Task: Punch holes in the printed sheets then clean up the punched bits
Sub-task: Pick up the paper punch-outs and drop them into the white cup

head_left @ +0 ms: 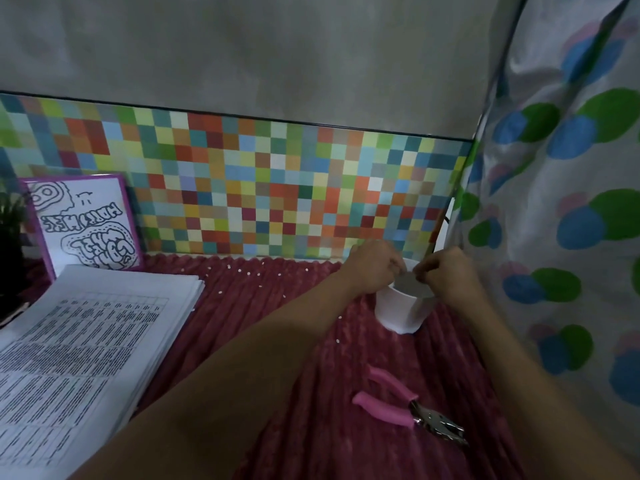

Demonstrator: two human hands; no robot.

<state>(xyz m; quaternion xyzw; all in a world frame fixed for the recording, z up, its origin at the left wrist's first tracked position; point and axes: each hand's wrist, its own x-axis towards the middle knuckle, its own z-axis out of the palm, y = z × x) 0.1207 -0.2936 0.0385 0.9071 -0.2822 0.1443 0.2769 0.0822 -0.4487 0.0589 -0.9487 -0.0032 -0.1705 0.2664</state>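
Note:
A white cup (398,311) stands on the dark red ribbed cloth (311,375) at the far right. Over its mouth, my left hand (372,266) and my right hand (446,271) each pinch an edge of a small grey piece of paper (412,285). A thick stack of printed sheets (79,344) lies at the left. The hole punch (408,408), with pink handles and a metal head, lies on the cloth near the front right, apart from both hands. Small white punched bits (249,270) are scattered over the cloth near the back wall and beside the stack.
A purple-framed drawing (86,221) leans on the multicoloured tiled wall (259,188) at the back left, next to a dark potted plant (12,237). A spotted curtain (561,202) hangs along the right side.

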